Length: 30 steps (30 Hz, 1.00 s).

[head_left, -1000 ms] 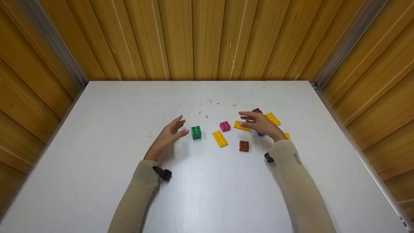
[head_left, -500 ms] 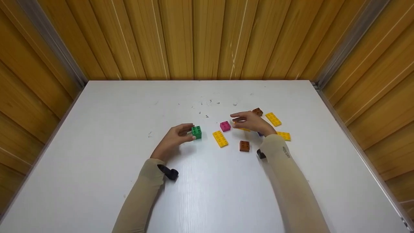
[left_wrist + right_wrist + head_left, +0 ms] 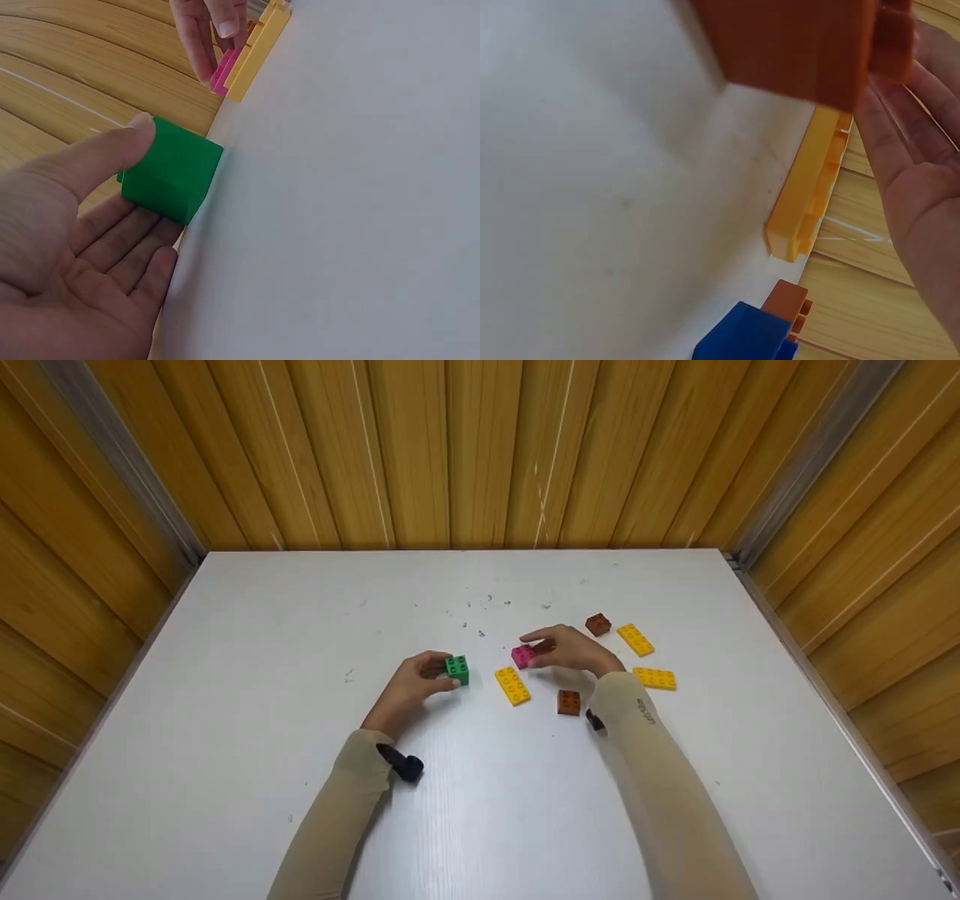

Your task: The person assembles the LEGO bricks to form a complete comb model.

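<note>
The left hand (image 3: 409,684) holds a green brick (image 3: 457,671), thumb and fingers clamped on opposite sides, at the middle of a white table (image 3: 247,622). The right hand (image 3: 570,649) has its fingers about a pink brick (image 3: 520,657); whether they grip it firmly cannot be told. A yellow plate (image 3: 513,686) lies between the hands, just beside the pink brick; a brown brick (image 3: 568,703) sits nearer the person. The right wrist view includes a blue brick (image 3: 744,334).
</note>
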{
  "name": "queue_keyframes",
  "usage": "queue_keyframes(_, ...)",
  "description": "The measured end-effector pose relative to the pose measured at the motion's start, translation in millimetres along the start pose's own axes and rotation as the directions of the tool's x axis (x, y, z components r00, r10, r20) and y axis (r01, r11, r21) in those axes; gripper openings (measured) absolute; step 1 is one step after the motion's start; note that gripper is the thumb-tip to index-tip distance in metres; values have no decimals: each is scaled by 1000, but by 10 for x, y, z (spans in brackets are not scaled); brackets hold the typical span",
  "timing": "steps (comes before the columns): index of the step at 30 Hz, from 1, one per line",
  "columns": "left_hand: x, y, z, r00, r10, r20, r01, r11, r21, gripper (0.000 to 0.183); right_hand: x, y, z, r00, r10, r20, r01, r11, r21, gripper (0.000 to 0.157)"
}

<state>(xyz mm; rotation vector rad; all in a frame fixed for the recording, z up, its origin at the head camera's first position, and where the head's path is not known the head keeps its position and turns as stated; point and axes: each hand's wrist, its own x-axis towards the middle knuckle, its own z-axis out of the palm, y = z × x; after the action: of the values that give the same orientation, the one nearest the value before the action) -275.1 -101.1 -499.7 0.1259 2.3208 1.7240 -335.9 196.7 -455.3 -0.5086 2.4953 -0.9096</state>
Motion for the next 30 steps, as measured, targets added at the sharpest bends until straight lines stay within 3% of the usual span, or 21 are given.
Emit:
queue_keyframes(7, -1, -12, 78, 999, -16, -46, 17, 1000, 19, 47, 13, -22, 93, 1000, 22, -20, -24, 998, -55, 48)
queue_keyframes(14, -13, 31, 75, 997, -18, -75, 21, 999, 48, 43, 38, -64, 122, 994, 81, -70, -82, 997, -3, 44)
queue_keyframes(21, -16, 63, 68, 996, -9, -91, 13, 999, 42, 40, 50, -109, 112, 990, 124, -71, -124, 992, -4, 45)
queue_keyframes(30, -22, 50, 81, 996, -10, -85, 14, 999, 46, 41, 34, -90, 122, 992, 97, -79, -97, 995, 10, 43)
